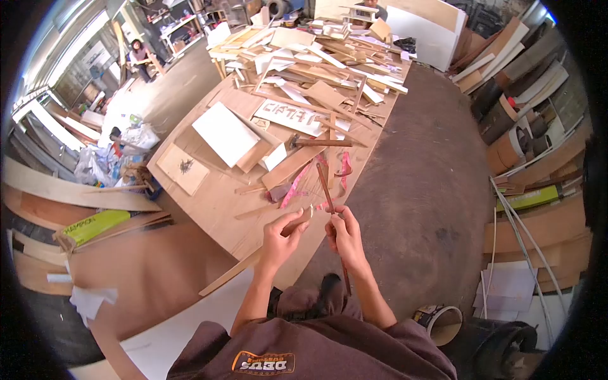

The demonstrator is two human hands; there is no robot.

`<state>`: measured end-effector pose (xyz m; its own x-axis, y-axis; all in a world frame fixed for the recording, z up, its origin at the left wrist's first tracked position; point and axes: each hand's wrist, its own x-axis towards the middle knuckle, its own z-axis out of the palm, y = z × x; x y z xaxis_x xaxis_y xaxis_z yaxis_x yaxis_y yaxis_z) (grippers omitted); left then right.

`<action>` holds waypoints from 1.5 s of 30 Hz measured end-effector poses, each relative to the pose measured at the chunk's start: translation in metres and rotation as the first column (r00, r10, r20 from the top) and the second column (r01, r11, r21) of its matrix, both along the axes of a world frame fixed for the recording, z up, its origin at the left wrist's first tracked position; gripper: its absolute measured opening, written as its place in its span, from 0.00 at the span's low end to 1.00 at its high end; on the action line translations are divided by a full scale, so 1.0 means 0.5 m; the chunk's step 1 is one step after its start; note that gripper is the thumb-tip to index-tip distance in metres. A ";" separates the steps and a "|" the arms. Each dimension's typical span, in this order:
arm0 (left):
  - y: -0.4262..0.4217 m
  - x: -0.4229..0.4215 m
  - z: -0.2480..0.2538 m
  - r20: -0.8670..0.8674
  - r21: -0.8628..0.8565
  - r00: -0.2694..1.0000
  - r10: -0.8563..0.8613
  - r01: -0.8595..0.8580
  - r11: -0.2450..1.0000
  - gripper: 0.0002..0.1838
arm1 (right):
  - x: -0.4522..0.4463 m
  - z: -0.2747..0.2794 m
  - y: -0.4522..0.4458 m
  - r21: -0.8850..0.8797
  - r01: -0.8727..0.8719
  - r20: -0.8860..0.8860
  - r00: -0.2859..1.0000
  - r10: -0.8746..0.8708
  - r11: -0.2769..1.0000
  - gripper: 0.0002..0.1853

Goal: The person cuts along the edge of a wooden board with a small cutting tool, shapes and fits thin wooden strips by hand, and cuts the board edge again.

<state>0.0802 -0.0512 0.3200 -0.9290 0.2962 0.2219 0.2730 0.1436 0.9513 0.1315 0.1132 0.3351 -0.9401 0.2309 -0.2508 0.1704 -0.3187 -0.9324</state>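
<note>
My left hand is closed round a small tan piece with a light end; what exactly it is, I cannot make out. Beside it, my right hand grips a long thin dark-brown stick, which slants up past the fingers and down below the wrist. Both hands are above the table's near right corner, a small gap between them. A pink measuring tape lies in loops just beyond them on the wooden table. Farther up, a hammer rests beside wood pieces.
Scrap wood is heaped over the table's far half. A white panel and a board holding dark nails lie on the left. One person sits far left, another is behind the heap. A bucket stands near my right side.
</note>
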 end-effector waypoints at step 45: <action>0.091 -0.111 -0.625 -0.150 -0.684 0.695 -0.704 0.441 0.581 0.21 | 0.102 -0.420 -0.066 -0.250 0.750 0.575 0.624 -0.529 0.612 0.17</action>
<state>0.0247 -0.0056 0.0077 -0.3886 0.9165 0.0954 0.7937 0.2804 0.5398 0.1826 0.0803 0.1252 -0.3582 0.4913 -0.7939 0.0721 -0.8333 -0.5482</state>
